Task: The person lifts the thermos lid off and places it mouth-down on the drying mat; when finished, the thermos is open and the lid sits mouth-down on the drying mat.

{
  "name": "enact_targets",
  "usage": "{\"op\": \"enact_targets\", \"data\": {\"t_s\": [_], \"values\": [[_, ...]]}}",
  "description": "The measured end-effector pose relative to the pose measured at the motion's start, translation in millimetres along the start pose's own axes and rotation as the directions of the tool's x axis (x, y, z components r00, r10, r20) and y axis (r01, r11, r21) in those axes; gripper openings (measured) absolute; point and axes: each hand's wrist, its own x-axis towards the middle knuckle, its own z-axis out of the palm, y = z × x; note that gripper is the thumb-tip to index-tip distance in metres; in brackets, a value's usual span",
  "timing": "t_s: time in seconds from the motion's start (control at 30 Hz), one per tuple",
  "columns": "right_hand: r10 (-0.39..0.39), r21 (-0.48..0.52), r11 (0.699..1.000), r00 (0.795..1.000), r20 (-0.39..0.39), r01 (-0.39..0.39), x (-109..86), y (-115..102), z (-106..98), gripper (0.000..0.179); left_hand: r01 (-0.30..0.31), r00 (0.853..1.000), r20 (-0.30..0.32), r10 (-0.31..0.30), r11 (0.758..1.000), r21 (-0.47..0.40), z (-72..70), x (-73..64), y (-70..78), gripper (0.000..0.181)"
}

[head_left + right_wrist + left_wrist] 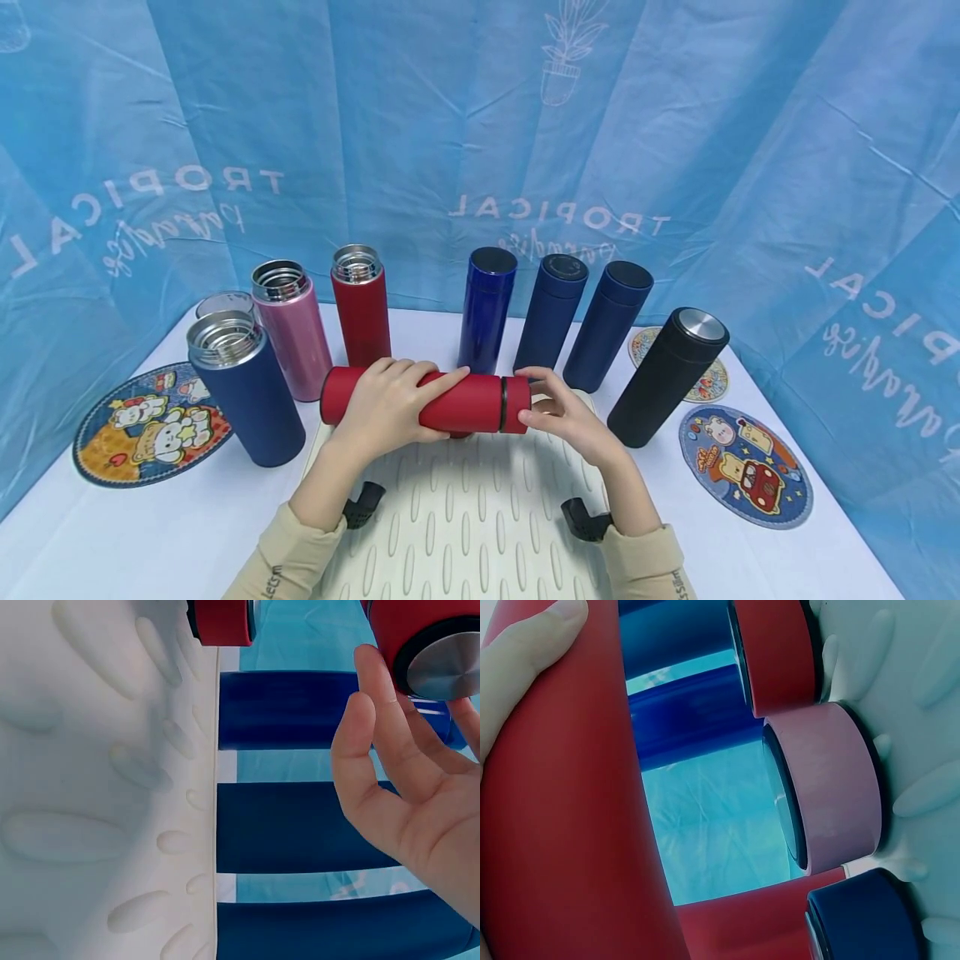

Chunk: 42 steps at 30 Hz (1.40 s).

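Blue cloth (420,125) hangs all around the back and sides, with pale backward writing and a drawing of a potted plant (558,79) on it. In front is a white counter (120,533). At the middle of its near edge lies a cream board (450,542) with long bumps.

A person in tan sleeves (288,550) has a red bottle (468,404) lying sideways in the air above the board. The left hand (393,406) grips it around the body, and the right hand (567,417) is at its lid end. That hand is open, with its fingers loosely bent and spread around the red lid (517,406); I cannot tell how many fingertips touch it. The lid is on the bottle, and its end is shiny silver.

Under the bottle, three loose lids sit in a row on the board: a small red one (784,660), a pink one (840,787) and a navy one (866,915).

Bottles stand around the board. Toward the counter's left edge are a navy open bottle (251,400) and a pink open bottle (296,350). A red open bottle (362,321) is nearer the far edge. Also near the far edge are a shiny blue bottle (486,325) and two navy bottles (550,321) with lids on. A black bottle (660,387) with a silver top stands toward the right edge.

Round picture mats (746,467) lie by the left and right edges.
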Motion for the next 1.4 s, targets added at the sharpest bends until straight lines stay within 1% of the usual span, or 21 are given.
{"op": "enact_targets", "data": {"t_s": [0.13,0.33,0.47,0.53,0.63,0.7,0.77,0.87,0.93,1.0,1.1,1.2,1.4], "values": [[-0.035,0.0,0.999,0.999,-0.001,0.035,-0.1,-1.9,1.5,0.064,0.006,1.0,0.005,-0.006,1.0,0.004,-0.4,-0.4,-0.3,0.083],[-0.108,-0.028,0.994,0.994,-0.034,0.107,1.0,-1.5,3.2,0.078,0.007,1.0,-0.002,-0.007,1.0,0.011,-1.0,-0.4,-0.7,0.083],[-0.139,-0.04,0.99,0.989,-0.044,0.137,1.9,-0.9,4.1,0.087,0.011,1.0,0.006,-0.011,1.0,0.008,-1.0,-0.5,-0.7,0.083],[-0.149,-0.037,0.988,0.988,-0.038,0.148,2.1,-1.0,4.4,0.089,0.009,1.0,0.007,-0.009,1.0,0.009,-1.0,-0.5,-0.8,0.082],[-0.129,0.002,0.992,0.992,0.004,0.129,1.7,-1.6,4.0,0.09,0.005,1.0,0.002,-0.005,1.0,0.013,-0.8,-0.5,-1.2,0.082],[-0.086,0.033,0.996,0.996,0.035,0.085,1.3,-1.7,3.3,0.083,0.003,1.0,-0.003,-0.003,1.0,0.016,-0.8,-0.6,-1.6,0.082],[-0.023,0.046,0.999,0.999,0.043,0.021,1.4,-1.9,2.6,0.072,0.001,1.0,-0.008,-0.001,1.0,0.019,-0.8,-0.5,-1.8,0.083],[0.072,0.025,0.997,0.997,0.011,-0.072,2.5,-2.1,2.4,0.057,-0.006,1.0,-0.016,0.006,1.0,0.022,-1.0,-0.4,-1.9,0.082],[0.115,0.001,0.993,0.993,-0.016,-0.115,3.1,-2.6,2.6,0.054,-0.01,1.0,-0.019,0.011,1.0,0.023,-1.1,-0.2,-1.7,0.082],[0.137,-0.009,0.99,0.99,-0.031,-0.138,3.2,-2.8,2.7,0.052,-0.013,1.0,-0.018,0.014,1.0,0.024,-1.2,-0.1,-1.3,0.082],[0.142,-0.006,0.99,0.989,-0.03,-0.142,3.0,-3.2,2.3,0.049,-0.012,1.0,-0.013,0.012,1.0,0.025,-1.4,0.1,-0.9,0.082],[0.127,0.011,0.992,0.992,-0.017,-0.126,2.2,-3.3,1.3,0.049,-0.008,1.0,-0.008,0.008,1.0,0.024,-1.7,0.1,-0.7,0.082],[0.054,0.046,0.997,0.998,0.026,-0.055,0.2,-2.0,-0.7,0.052,-0.001,1.0,-0.01,0.001,1.0,0.017,-2.4,-0.1,-0.7,0.082]]}}
